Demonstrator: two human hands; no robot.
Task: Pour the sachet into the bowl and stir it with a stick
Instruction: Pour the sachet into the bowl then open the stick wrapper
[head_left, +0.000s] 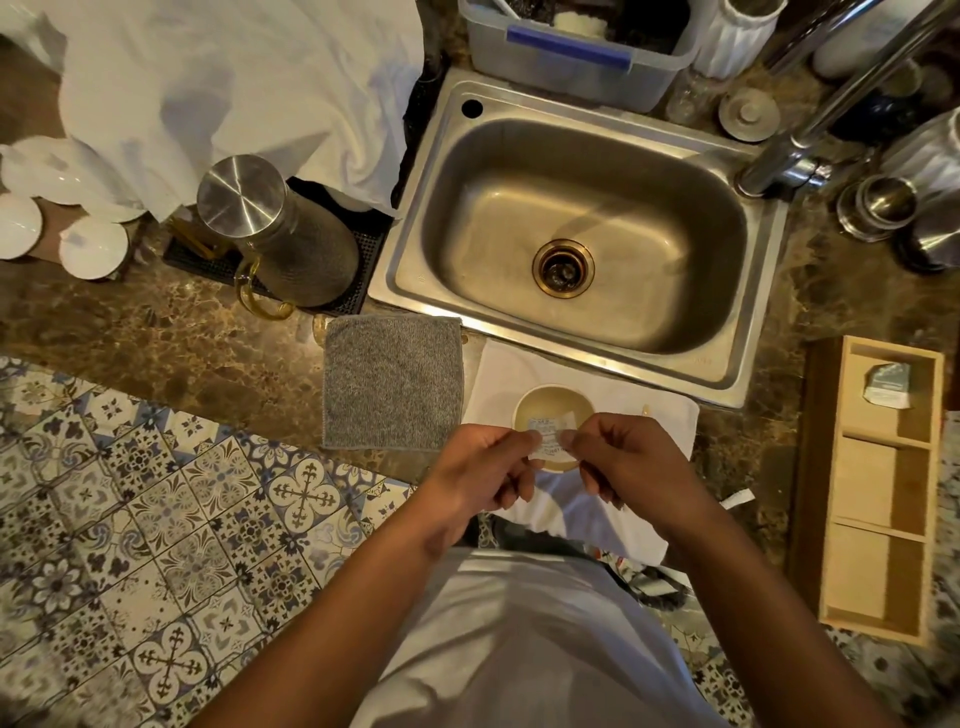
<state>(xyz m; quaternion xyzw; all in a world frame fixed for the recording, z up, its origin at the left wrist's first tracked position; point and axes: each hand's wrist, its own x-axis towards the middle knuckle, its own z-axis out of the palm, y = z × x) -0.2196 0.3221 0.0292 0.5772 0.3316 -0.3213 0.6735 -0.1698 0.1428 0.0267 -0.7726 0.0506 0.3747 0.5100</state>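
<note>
A small white printed sachet (550, 439) hangs above a cream bowl (550, 402). My left hand (480, 470) pinches its left edge and my right hand (631, 462) pinches its right edge, thumbs and forefingers close together. The bowl stands on a white cloth (660, 415) at the counter's front edge, just below the sink. A thin pale stick (645, 410) lies on the cloth to the right of the bowl, mostly hidden behind my right hand.
A steel sink (587, 234) sits behind the bowl. A grey cloth (392, 382) lies to the left, beside a metal jug (280, 234). A wooden divided box (883, 488) with another sachet (889, 385) stands at the right. White plates (91, 247) sit far left.
</note>
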